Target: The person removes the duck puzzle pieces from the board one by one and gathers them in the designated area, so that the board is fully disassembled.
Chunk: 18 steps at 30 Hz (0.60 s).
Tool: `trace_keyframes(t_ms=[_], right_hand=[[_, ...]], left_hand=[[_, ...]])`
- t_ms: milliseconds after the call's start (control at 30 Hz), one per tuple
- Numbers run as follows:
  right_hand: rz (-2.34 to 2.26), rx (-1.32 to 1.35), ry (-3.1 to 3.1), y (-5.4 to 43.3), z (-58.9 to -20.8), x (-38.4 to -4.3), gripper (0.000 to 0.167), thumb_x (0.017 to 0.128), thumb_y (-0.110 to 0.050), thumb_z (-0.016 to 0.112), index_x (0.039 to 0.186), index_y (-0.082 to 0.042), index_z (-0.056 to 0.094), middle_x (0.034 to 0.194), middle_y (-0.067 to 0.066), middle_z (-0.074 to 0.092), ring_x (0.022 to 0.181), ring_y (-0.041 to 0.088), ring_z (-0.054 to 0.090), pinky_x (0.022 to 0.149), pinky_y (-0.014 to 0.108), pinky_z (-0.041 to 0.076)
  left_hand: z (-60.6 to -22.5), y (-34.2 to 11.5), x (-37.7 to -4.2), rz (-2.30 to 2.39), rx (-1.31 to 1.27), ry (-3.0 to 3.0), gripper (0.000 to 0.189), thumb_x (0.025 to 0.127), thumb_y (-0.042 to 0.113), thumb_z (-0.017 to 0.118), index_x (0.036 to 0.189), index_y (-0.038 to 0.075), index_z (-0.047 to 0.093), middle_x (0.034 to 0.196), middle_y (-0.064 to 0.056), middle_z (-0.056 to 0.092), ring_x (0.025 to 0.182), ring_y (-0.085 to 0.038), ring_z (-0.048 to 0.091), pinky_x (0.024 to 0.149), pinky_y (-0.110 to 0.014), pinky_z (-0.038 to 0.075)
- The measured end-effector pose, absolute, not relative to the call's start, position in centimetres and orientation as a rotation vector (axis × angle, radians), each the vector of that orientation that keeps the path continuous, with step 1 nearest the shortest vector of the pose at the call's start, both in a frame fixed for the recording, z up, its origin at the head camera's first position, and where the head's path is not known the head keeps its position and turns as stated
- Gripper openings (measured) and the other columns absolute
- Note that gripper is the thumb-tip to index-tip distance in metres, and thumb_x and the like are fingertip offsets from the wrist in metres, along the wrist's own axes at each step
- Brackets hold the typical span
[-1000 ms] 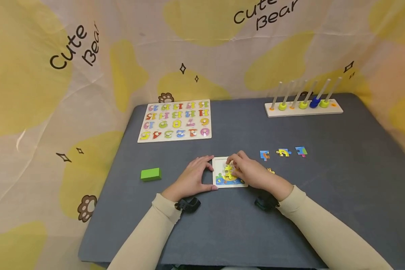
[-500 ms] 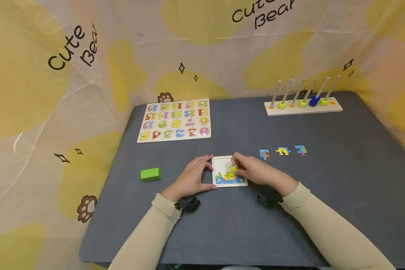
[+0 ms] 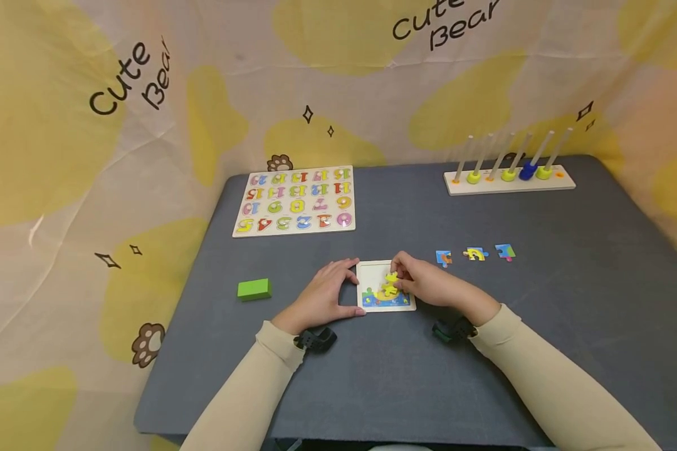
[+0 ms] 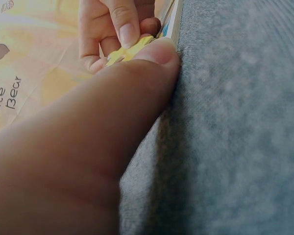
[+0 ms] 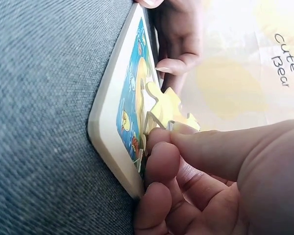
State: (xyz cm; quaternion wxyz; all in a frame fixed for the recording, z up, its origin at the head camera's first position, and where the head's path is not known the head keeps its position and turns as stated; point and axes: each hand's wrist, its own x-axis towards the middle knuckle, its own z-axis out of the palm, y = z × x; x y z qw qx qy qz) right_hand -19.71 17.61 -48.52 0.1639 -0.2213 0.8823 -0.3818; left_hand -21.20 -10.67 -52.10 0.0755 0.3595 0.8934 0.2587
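Note:
A small white-framed jigsaw tray lies on the table, with blue and yellow pieces along its near side. My left hand holds its left side, thumb at the near corner and fingers at the far one. Over the tray, my right hand pinches a yellow jigsaw piece between thumb and fingers. The piece is tilted up from the tray in the right wrist view. In the left wrist view, the left thumb partly covers the yellow piece.
Several loose jigsaw pieces lie right of the tray, including a yellow arched one. A green block sits at left. Behind are a number board and a peg stand with rings. A patterned cloth hangs beyond the table.
My right hand has shifted slightly right with the yellow piece, which now stands at another angle. A yellow-orange piece by the right wrist is no longer visible. The left hand stays put.

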Motion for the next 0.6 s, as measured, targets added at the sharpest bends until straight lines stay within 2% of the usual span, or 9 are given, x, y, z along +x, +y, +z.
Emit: trace_keyframes(t_ms=[367,600], right_hand=[[-1.218,-0.548,2.425,18.0,-48.3,-20.2,0.022,0.108,-0.007,0.057,0.129,-0.001,0.053,0.092,0.008,0.057,0.08,0.021,0.056,0.072,0.034,0.047],[-1.262,-0.471,2.561,21.5,-44.8,-20.6,0.029,0.11,-0.009,0.055,0.138,-0.005,0.063,0.102,0.013,0.06,0.084,0.03,0.054,0.07,0.037,0.046]], left_hand=[[-52.5,-10.7,-21.4,0.765,1.089,2.694,0.054,0.085,0.048,0.087,0.117,0.015,0.059,0.167,-0.005,0.035,0.156,-0.024,0.026,0.128,-0.043,0.012],[-52.8,-10.7,-21.6,0.779,1.104,2.697,0.054,0.085,0.048,0.087,0.117,0.014,0.059,0.167,-0.005,0.035,0.156,-0.024,0.026,0.128,-0.042,0.012]])
